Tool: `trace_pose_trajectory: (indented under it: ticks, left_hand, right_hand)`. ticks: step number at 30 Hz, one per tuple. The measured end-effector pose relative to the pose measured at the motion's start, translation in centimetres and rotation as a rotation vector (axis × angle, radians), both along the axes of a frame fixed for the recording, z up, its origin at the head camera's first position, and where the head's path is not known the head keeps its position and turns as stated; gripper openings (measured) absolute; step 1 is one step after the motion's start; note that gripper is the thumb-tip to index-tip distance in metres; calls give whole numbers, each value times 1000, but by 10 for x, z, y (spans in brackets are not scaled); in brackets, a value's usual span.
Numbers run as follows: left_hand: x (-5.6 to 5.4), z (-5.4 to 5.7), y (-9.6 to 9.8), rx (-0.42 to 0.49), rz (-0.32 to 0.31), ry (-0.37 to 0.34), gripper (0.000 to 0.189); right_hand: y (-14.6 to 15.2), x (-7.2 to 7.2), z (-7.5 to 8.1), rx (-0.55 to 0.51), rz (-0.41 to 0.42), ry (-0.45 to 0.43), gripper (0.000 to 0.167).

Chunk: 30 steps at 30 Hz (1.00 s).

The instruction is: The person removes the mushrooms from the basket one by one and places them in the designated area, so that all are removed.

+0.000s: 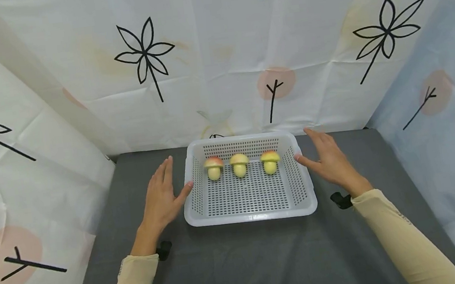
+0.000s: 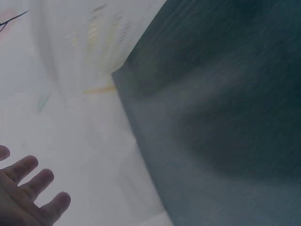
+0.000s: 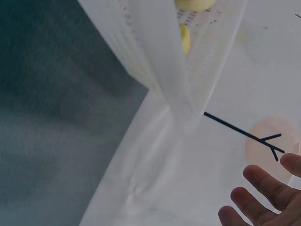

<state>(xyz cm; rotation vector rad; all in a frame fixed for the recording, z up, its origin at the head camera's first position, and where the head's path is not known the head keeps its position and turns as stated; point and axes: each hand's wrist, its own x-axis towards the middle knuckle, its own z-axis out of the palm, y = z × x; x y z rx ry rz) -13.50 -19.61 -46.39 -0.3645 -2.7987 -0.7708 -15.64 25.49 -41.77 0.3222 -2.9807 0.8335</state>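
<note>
A white perforated plastic basket [image 1: 251, 217] lies on the dark grey cloth between both hands. Inside it, along the far half, stand three toy mushrooms: one with a reddish cap [image 1: 213, 168], a pale yellow one [image 1: 239, 165] and one with a yellow-orange cap [image 1: 270, 162]. My left hand [image 1: 162, 199] is at the basket's left side, fingers straight and thumb close to the rim; whether it touches, I cannot tell. On the other side my right hand [image 1: 332, 162] has its fingers extended, thumb by the right rim. Neither hand holds anything.
A dark grey cloth [image 1: 243, 268] covers the table. White patterned curtains [image 1: 217, 58] rise behind it and on both sides. Each wrist carries a small black device, such as the one on the left wrist [image 1: 164, 250].
</note>
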Motion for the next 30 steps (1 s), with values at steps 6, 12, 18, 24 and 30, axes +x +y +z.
trace_pose_trajectory:
  ticks: [6, 12, 18, 24, 30]
  left_hand:
    - [16, -26, 7, 60, -10, -146, 99]
    - [25, -43, 11, 93, -33, -219, 109]
    - [28, -54, 13, 131, -61, -263, 120]
    - [29, -58, 14, 179, -68, -277, 124]
    - [29, -61, 15, 213, -62, -297, 126]
  right_hand:
    - [-12, 2, -4, -45, -1, -72, 90]
    - [-23, 4, -10, -105, 18, -83, 86]
    - [-38, 5, -14, -110, 36, -99, 82]
    - [-54, 2, -16, -140, 84, -117, 80]
    - [-70, -6, -17, -208, 145, -162, 79]
